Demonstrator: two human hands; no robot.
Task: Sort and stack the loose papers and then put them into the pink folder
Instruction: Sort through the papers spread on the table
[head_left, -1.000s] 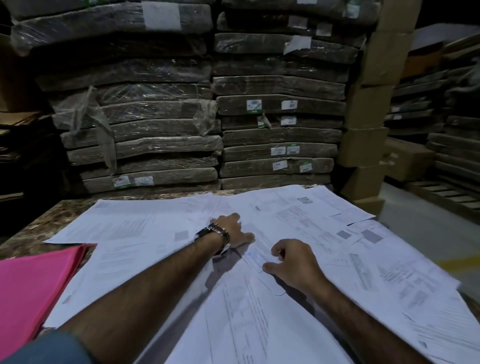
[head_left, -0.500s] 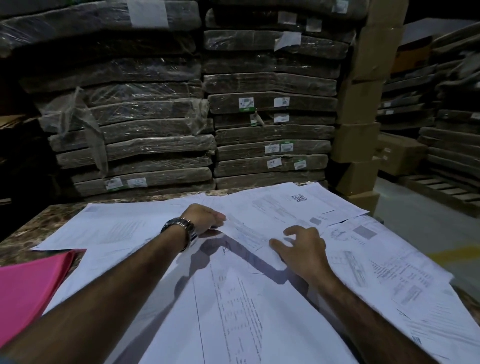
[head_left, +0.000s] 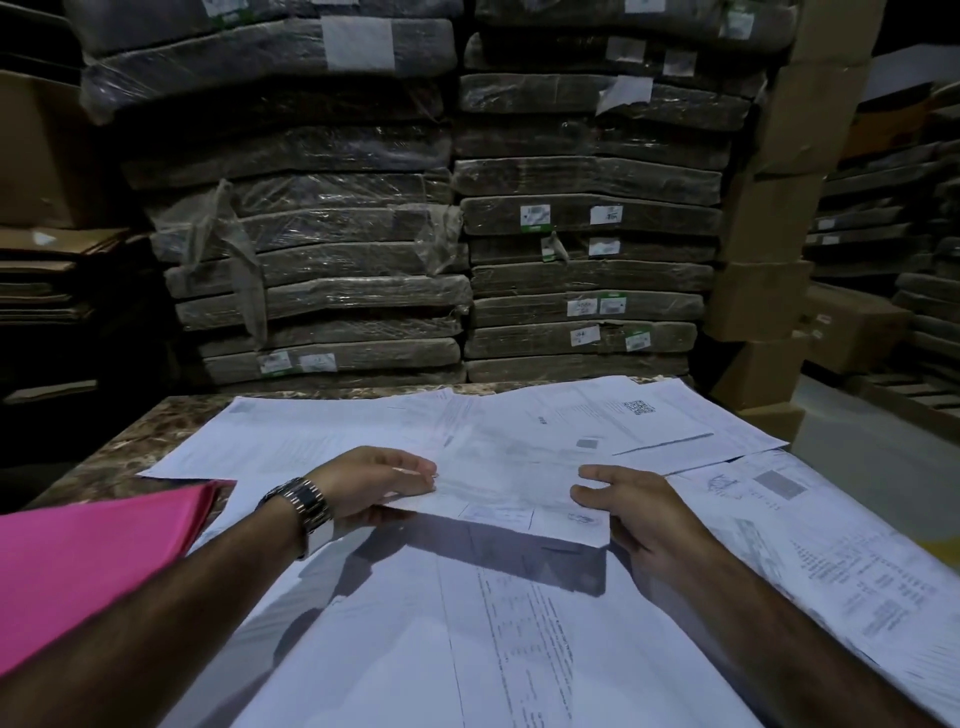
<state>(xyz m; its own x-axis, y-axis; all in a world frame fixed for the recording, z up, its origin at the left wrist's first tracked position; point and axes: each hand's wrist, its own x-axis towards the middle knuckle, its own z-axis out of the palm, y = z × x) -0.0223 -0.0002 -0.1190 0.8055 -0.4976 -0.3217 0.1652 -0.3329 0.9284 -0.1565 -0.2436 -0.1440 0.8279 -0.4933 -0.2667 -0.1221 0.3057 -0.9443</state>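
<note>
You now have one printed sheet off the pile. Its near edge is raised and throws a shadow on the loose papers below. Your left hand, the one with the wristwatch, pinches the sheet's left corner, thumb on top and fingers curled beneath. Your right hand grips the right edge with thumb and forefinger on top; the other fingers cannot be made out.

A second ago both hands lay on the spread and nothing was lifted. Half a second ago they were reaching for this sheet's edges. So sorting looks to have only begun: no stack is formed yet. The pink folder lies to your left on the marbled table, beside the papers and beside your left forearm.
</note>
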